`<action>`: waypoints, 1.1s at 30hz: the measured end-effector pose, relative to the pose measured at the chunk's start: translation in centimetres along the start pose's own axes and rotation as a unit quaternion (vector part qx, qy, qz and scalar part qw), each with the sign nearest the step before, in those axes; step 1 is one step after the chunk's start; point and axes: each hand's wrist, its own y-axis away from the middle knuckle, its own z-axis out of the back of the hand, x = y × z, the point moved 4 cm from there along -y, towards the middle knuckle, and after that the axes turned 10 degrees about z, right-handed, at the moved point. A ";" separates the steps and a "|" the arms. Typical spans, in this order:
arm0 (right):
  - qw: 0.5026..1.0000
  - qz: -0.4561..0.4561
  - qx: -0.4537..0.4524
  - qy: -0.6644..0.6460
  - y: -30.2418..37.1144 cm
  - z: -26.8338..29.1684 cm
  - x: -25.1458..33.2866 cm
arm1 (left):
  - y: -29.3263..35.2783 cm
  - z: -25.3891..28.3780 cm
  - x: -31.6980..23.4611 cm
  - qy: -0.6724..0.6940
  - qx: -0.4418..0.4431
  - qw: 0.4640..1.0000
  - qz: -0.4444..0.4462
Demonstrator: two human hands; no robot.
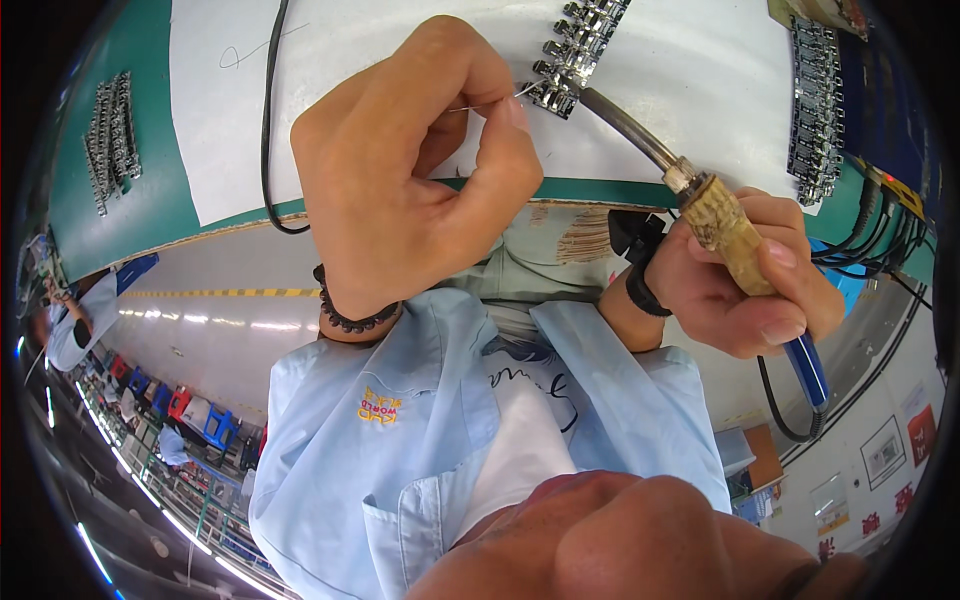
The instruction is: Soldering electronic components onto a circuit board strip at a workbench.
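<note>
My left hand (pixel 410 170) is closed in a pinch on a thin solder wire (pixel 528 89). The wire's end reaches the near end of a row of small shiny metal parts (pixel 582 45) lying on white paper. In my right hand (pixel 750 285) is a soldering iron (pixel 735 225) with a worn, tan-wrapped grip and a blue rear end. Its dark tip meets or nearly meets the same end of the row, close to the wire; exact contact is too small to tell.
White paper (pixel 700 120) covers much of the green tabletop (pixel 160 210). More metal parts lie at the left (pixel 112 140) and in a long row (pixel 817 110) at the right. A black cable (pixel 268 130) runs beside my left hand. Several cables (pixel 880 235) bunch at the right edge.
</note>
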 end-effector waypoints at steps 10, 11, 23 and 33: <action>0.999 -0.031 0.007 0.003 -0.5 -0.5 0.0 | -0.2 -0.2 0.0 -0.019 -0.006 1.000 -0.011; 0.999 -0.033 0.005 0.003 -0.5 -0.5 0.0 | -0.2 -0.2 0.0 -0.019 -0.006 1.000 -0.010; 0.998 -0.058 0.013 -0.001 -0.7 -0.7 0.0 | -0.5 -0.5 0.0 -0.063 0.003 0.997 -0.037; 0.993 -0.005 0.113 0.037 -1.0 -0.7 -0.1 | 0.0 0.2 -1.6 0.042 -0.037 0.997 0.044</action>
